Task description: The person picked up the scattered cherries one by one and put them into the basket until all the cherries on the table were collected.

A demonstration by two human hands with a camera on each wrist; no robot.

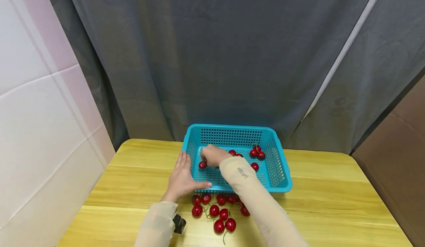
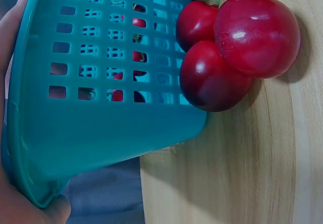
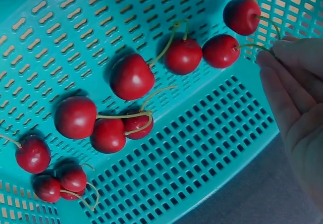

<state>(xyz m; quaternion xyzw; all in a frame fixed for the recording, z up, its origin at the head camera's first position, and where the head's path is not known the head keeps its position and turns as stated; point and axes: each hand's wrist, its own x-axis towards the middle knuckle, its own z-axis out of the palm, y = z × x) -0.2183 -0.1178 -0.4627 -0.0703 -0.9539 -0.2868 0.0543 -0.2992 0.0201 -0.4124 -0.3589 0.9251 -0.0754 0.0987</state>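
A blue perforated plastic basket stands on the table with several red cherries lying inside. My left hand rests on its near left corner, fingers straight along the left side and thumb stretched over the front rim. Inside the basket, toward the left, my right hand pinches green stems. In the right wrist view, those stems lead to two cherries near the fingertips. Other cherries lie along the basket floor. In front of the basket, several loose cherries with stems lie on the table.
The light wooden table extends to both sides of the basket. A grey curtain hangs right behind it. A white panel stands at the left and a brown board at the right.
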